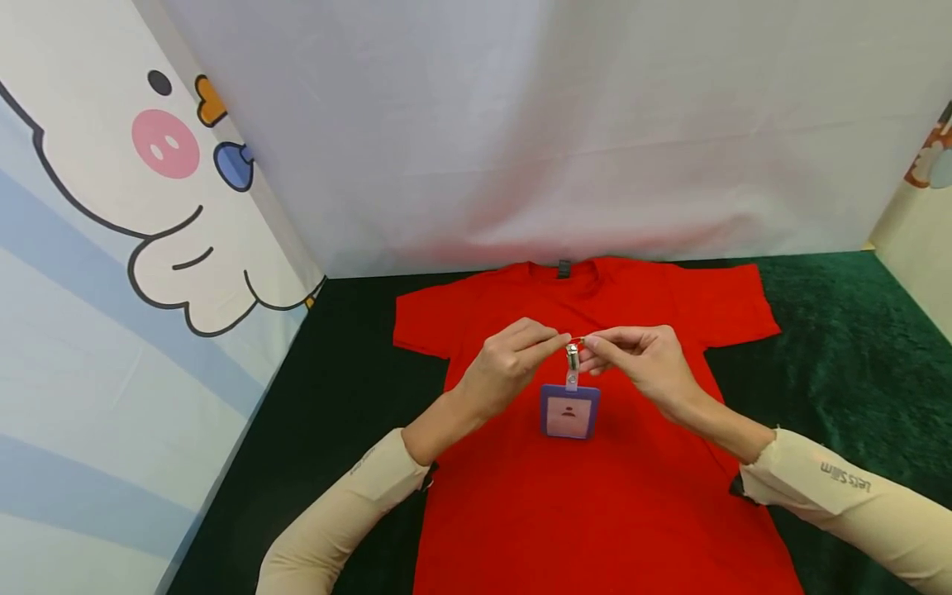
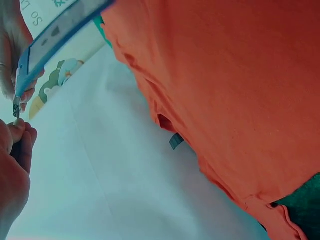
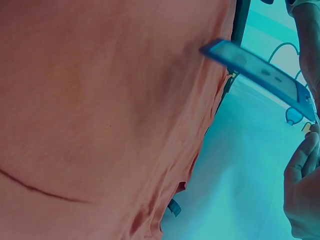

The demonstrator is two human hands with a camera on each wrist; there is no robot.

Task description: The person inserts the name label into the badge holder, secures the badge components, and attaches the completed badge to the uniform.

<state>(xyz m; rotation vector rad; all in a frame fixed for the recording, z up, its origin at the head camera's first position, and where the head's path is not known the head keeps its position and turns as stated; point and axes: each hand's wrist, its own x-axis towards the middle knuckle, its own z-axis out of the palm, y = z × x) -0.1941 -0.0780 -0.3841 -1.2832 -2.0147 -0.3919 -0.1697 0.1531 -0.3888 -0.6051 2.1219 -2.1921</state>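
An ID badge holder (image 1: 568, 415) with a blue-purple frame hangs upright from a short clear strap and a metal clip (image 1: 572, 357). My left hand (image 1: 502, 364) pinches the top of the clip from the left, with fingertips and thumb together. From the right, my right hand (image 1: 649, 364) pinches the same spot, its other fingers curled behind the clip. The fingertips partly hide the clip's upper end. Under both hands a red T-shirt (image 1: 595, 504) lies spread out, collar away from me. The badge holder (image 2: 47, 50) appears edge-on in the left wrist view.
The shirt lies on a dark green cloth (image 1: 840, 364). A white curtain-like backdrop (image 1: 595, 149) rises behind the collar. On the left stands a panel (image 1: 89, 364) with a cartoon pig, and a pale panel (image 1: 922, 240) borders the right side.
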